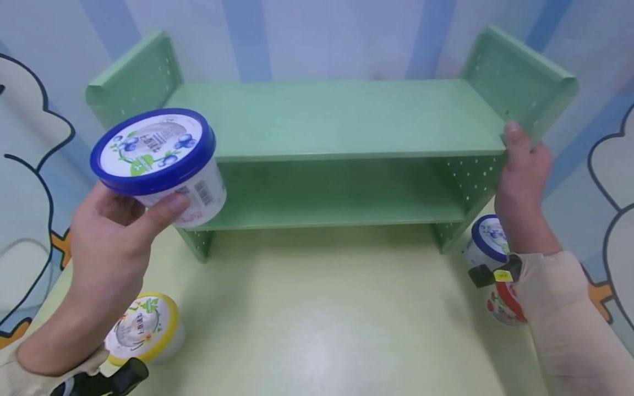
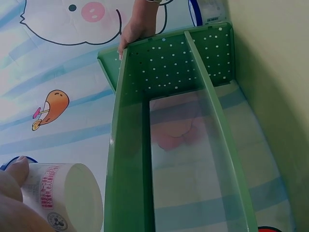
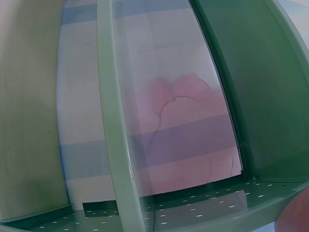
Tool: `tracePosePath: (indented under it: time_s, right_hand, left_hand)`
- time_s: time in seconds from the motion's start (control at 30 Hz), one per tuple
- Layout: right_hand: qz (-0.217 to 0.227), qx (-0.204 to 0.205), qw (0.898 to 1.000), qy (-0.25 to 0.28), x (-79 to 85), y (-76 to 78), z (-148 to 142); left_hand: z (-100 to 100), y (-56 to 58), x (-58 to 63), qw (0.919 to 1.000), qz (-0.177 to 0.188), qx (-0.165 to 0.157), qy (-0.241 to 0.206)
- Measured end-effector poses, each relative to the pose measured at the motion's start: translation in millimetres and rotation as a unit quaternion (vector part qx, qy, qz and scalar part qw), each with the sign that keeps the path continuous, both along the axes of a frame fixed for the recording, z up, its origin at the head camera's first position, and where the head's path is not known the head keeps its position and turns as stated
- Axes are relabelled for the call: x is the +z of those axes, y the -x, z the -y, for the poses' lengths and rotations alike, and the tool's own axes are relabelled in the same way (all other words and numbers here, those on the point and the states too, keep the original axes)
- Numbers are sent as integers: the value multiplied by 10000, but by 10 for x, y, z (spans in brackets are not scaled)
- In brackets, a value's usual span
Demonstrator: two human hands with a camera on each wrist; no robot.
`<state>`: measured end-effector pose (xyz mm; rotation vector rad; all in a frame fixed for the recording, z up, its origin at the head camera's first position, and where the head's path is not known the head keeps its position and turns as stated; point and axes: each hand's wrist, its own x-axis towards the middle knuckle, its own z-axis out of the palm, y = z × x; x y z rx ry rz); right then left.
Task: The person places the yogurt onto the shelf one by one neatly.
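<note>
My left hand (image 1: 116, 236) grips a white tub with a blue lid (image 1: 158, 165), its thumb pressed along the side by the barcode. Blueberries are printed on the lid. The tub is held up in front of the left end of a green two-tier shelf (image 1: 337, 118), and its pale base shows in the left wrist view (image 2: 84, 198). At the shelf's right end my right hand (image 1: 522, 170) holds the side panel, thumb at the upper board's corner. Its other fingers are mostly hidden behind the panel. Only a bit of that hand (image 3: 294, 212) shows in the right wrist view.
A yellow-lidded tub (image 1: 146, 330) stands on the pale table (image 1: 317, 313) beneath my left forearm. Near my right wrist are a blue-lidded tub (image 1: 487, 239) and a red-lidded tub (image 1: 507, 305), both partly covered. A striped, cartoon-printed wall (image 1: 327, 38) rises behind the shelf.
</note>
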<state>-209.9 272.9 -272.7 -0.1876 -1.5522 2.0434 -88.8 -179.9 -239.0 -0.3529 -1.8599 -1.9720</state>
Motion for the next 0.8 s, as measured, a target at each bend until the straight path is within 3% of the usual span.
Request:
tracePosePath:
  time_s: [0.27,0.8]
  right_hand:
    - [11,-21,10000,43,-13,16,-18]
    - [-176,-40,9998,68,-28,28,-30]
  left_hand:
    - [-13,26,25,9999,75,105,-17]
    - [-33,58,137,10000,-9,-2,-10]
